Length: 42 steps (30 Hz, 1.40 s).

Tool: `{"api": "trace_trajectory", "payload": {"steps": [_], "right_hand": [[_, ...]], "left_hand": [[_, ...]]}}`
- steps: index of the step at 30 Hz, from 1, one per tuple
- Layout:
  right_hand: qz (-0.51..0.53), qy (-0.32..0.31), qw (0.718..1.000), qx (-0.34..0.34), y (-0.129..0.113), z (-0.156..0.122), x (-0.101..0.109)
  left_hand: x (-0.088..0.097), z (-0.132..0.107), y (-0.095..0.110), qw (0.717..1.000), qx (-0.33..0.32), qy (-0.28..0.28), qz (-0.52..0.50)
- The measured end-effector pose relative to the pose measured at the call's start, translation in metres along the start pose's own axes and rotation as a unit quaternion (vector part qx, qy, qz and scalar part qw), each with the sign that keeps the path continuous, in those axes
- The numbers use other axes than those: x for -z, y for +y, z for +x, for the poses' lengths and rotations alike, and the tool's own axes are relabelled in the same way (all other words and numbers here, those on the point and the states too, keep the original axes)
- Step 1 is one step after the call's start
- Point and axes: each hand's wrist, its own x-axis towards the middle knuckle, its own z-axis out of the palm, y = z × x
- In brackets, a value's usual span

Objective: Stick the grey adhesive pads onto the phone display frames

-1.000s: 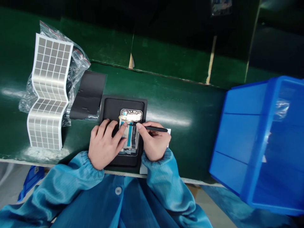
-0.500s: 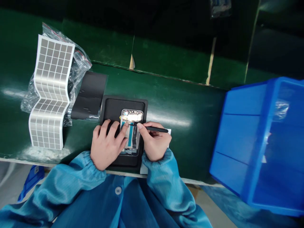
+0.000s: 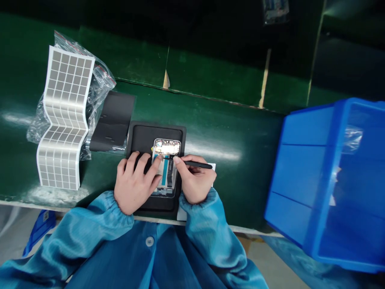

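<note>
An opened phone [image 3: 166, 160] with its insides showing lies in a black tray [image 3: 156, 134] on the green bench. My left hand [image 3: 135, 182] rests on the tray with fingers spread, the forefinger pressing on the phone's upper left part. My right hand [image 3: 194, 180] is closed on a thin black tool [image 3: 197, 164], whose tip touches the phone just below its top board. Both sleeves are blue.
A wavy sheet of grey square stickers [image 3: 63, 120] leans on a clear plastic bag [image 3: 100, 80] at the left, with a dark sheet [image 3: 114, 118] beside it. A big blue bin [image 3: 327, 180] stands at the right. A white card [image 3: 213, 165] lies under my right hand.
Hardly anything differs; both hands stay on the phone and the view has shifted very slightly.
</note>
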Motion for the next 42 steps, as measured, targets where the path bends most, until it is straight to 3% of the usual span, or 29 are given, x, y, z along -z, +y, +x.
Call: {"api": "trace_trajectory", "payload": {"steps": [9,26,42], "right_hand": [[-0.012,-0.004,1.000,0.011,0.005,0.000,0.002],[-0.027,0.002,0.995,0.099,0.008,-0.007,0.008],[-0.008,-0.014,1.000,-0.002,-0.005,0.000,0.001]], "left_hand": [[-0.001,-0.001,-0.001,1.000,0.003,0.018,-0.018],[0.000,0.000,-0.001,0.999,0.011,0.016,-0.026],[-0.002,-0.002,-0.003,0.998,0.009,0.040,-0.039]]}}
